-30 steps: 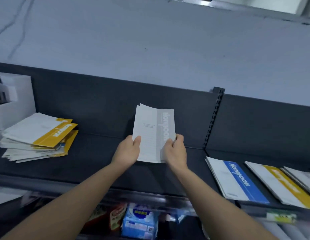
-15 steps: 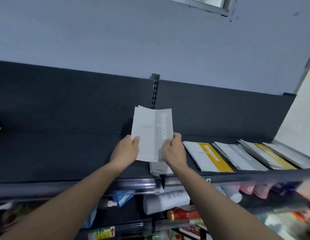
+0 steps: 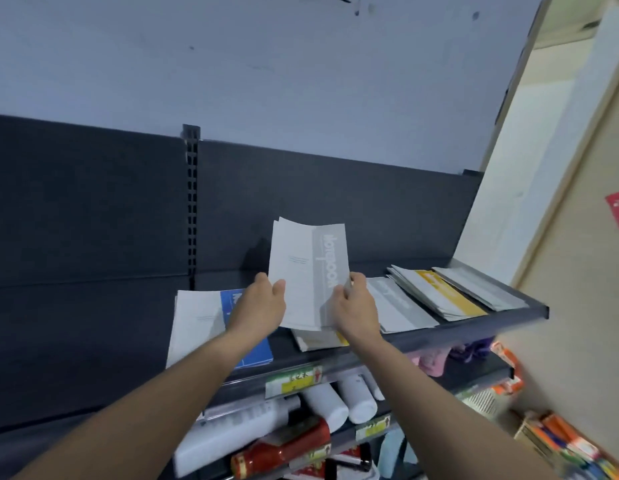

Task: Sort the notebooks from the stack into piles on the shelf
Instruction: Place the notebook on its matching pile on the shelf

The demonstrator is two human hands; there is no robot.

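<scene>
I hold a white notebook with a grey band (image 3: 306,271) upright above the dark shelf (image 3: 474,323). My left hand (image 3: 258,308) grips its lower left edge and my right hand (image 3: 353,306) grips its lower right edge. Beneath it lies a pile with a yellow band (image 3: 318,337), mostly hidden. To the left lies a blue-banded notebook pile (image 3: 204,323). To the right lie a grey-banded pile (image 3: 394,306), a yellow-banded pile (image 3: 439,292) and another grey pile (image 3: 481,289).
A slotted upright (image 3: 191,209) divides the dark back panel. Lower shelves hold white bottles (image 3: 339,400) and a red bottle (image 3: 280,448). A beige wall panel (image 3: 560,237) stands close on the right, at the shelf's end.
My view and both hands with the grey notebook have moved right along the shelf, from the mixed stack on the left to over the sorted piles at the shelf's right end.
</scene>
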